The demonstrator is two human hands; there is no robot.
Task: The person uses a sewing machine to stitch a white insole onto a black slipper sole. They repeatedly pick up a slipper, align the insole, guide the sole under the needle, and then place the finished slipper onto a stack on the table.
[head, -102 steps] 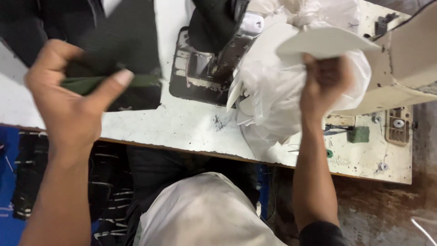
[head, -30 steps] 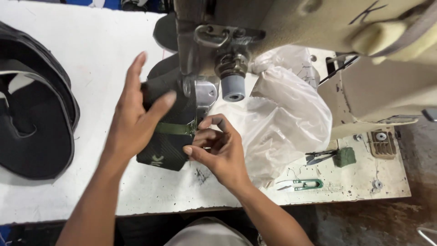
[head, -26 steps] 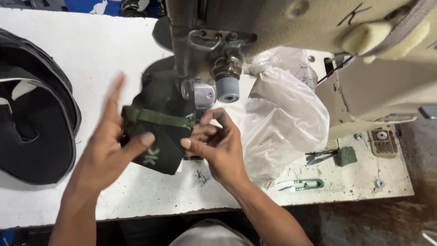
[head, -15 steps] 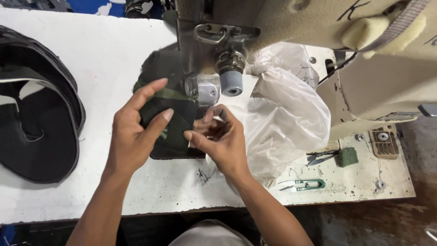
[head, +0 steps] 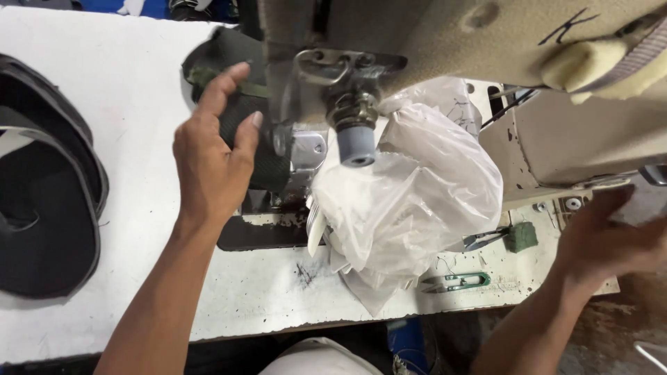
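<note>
Left hand: left hand (head: pixel 212 163) lies flat on the dark fabric piece (head: pixel 240 114), fingers spread and stretched forward, thumb out to the side; it presses on the cloth and does not pinch it.
Fabric piece: dark fabric piece sits on the white table (head: pixel 111 104), pushed under the head of the sewing machine (head: pixel 445 48); an olive green strap (head: pixel 226 82) runs across its upper part, just beyond the fingertips.
Right hand: right hand (head: pixel 611 239) is well apart from the cloth, at the right edge of the table near the machine base; it is blurred, so I cannot tell if the fingers are spread or closed, and nothing is visible in it.
What stands in the way: machine head covers the far right part of the fabric; its metal presser part (head: pixel 306 149) and a grey round knob (head: pixel 356 142) hang just beside the left hand.
Plastic bag: white crumpled plastic bag (head: pixel 410 201) lies between the two hands, touching the machine and covering part of the table.
Small tools: green thread snips (head: pixel 455 281) lie near the front edge of the table, below the bag; a small green block (head: pixel 521 236) is just beside the machine base.
Left side: black stacked pieces (head: pixel 42 187) lie at the left edge of the table, apart from the left hand.
</note>
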